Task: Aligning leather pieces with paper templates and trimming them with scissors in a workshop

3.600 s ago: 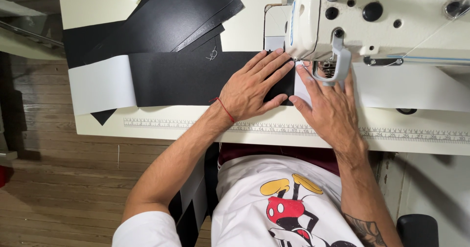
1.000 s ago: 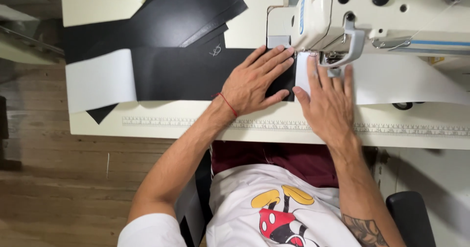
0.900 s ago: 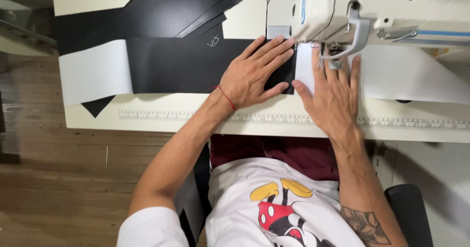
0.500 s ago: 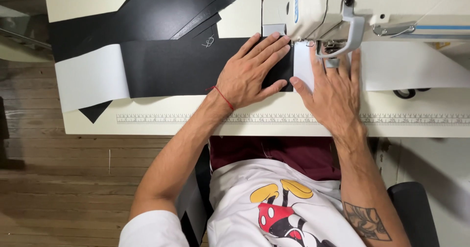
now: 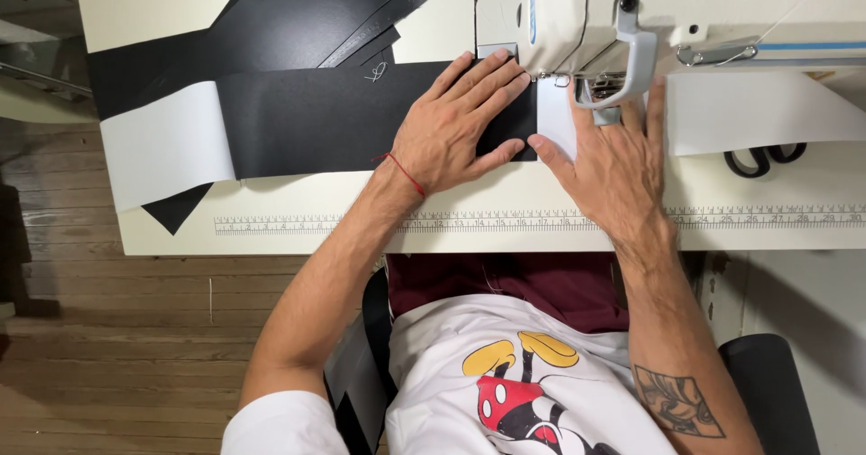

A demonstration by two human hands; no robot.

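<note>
A long black strip of sheet material (image 5: 325, 117) is laid flat across the pale sewing table (image 5: 361, 229), its right end fed under the head of a white industrial sewing machine (image 5: 686, 9). The left hand (image 5: 456, 130) is pressed palm-down on the black strip just left of the needle area, fingers spread and extended toward the machine; nothing is gripped, the piece is only pinned by flat pressure. The right hand (image 5: 613, 162) is laid flat too, fingers open, on a white strip (image 5: 758, 112) that runs out to the right from beneath the presser foot; its fingertips are partly hidden by the machine's lever.

At the far left, the black strip is overlapped by a white panel (image 5: 167, 144), and more black sheets (image 5: 298, 13) are stacked behind it at an angle. A printed ruler (image 5: 541, 220) is set along the near edge of the table, and black-handled scissors (image 5: 762, 159) are seen under the white strip at the right.

The black strip is judged to be thin, light and fairly stiff, lying without wrinkles, with a smooth face that may slide under a palm. It seems best controlled by flat pressure near the needle, not pinched at an edge.
</note>
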